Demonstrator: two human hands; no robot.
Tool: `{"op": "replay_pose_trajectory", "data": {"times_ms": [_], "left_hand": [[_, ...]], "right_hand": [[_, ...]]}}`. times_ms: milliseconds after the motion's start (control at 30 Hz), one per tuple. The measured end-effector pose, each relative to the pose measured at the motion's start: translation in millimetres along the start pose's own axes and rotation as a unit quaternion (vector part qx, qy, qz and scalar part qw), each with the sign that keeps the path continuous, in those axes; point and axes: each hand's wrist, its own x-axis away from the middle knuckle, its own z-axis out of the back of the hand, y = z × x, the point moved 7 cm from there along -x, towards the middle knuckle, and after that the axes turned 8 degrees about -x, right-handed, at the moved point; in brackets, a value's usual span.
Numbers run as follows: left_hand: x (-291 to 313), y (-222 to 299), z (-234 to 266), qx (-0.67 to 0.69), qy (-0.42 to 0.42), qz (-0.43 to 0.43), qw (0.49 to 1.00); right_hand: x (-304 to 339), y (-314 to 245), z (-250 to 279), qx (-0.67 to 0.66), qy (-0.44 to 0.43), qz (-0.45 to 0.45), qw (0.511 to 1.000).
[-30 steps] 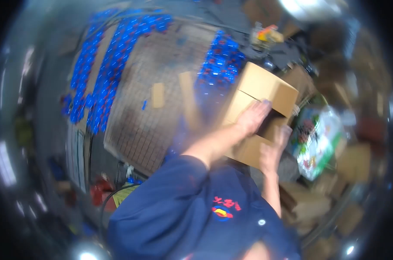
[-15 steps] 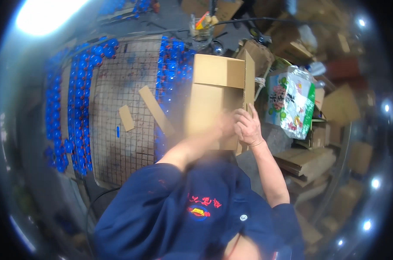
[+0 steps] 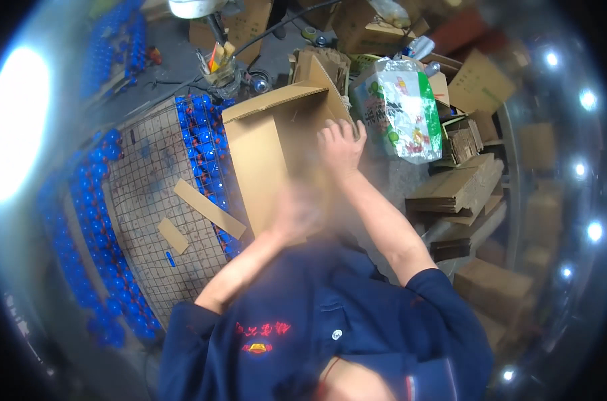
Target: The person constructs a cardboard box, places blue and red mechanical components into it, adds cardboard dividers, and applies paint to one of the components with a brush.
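An open cardboard box point(image 3: 253, 167) stands in front of me, its inside partly visible. My right hand point(image 3: 341, 147) grips the box's right wall, fingers bent over the upper edge. Low over the near part of the box is my left hand point(image 3: 300, 210), smeared by motion, so its fingers cannot be made out. To the left, a long cardboard strip point(image 3: 210, 208) and a smaller cardboard piece point(image 3: 173, 235) lie on a wire grid point(image 3: 139, 194). A small blue stick-like thing point(image 3: 170, 258) rests beside the smaller piece.
Rows of shiny blue round parts point(image 3: 206, 150) line the grid. A clear container point(image 3: 220, 70) with tools stands beyond the box. On the right are a silver and green printed bag point(image 3: 403, 113) and stacked flat cardboard point(image 3: 454, 187). A black cable point(image 3: 283, 25) crosses the far side.
The view has turned, shifting the box and grid leftward. My left hand has moved away from my right, toward the near part of the box. The far flap now stands more upright.
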Motion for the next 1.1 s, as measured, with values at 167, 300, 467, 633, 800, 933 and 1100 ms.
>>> {"op": "replay_pose_trajectory", "data": {"times_ms": [167,300,467,633,800,933,1100], "left_hand": [[-36.2,14.4,32.0,-0.184,-0.034,-0.056,0.981],[-130.4,-37.5,83.2,-0.357,0.105,0.048,0.927],[-113.7,-145.0,96.2,-0.478,-0.051,0.214,0.85],[-71.3,-160.3,71.5,-0.489,-0.085,0.234,0.836],[-72.7,-189.9,74.6,-0.399,0.079,0.314,0.858],[12.9,-215.7,107.3,-0.058,0.362,0.441,0.819],[100.3,-218.3,51.1,0.229,0.234,0.605,0.726]], "right_hand": [[55.7,-54.1,-60.6,-0.058,-0.134,0.167,0.975],[70.6,-26.3,-56.5,-0.044,-0.202,0.17,0.963],[13.0,-35.7,-13.3,-0.239,-0.09,0.225,0.94],[-76.5,19.2,-32.3,-0.318,-0.055,0.092,0.942],[-24.2,-21.8,-130.3,-0.124,-0.388,0.097,0.908],[-23.3,18.0,-128.9,-0.312,-0.309,0.035,0.898],[89.2,138.8,-149.7,-0.505,-0.253,-0.519,0.641]]}}
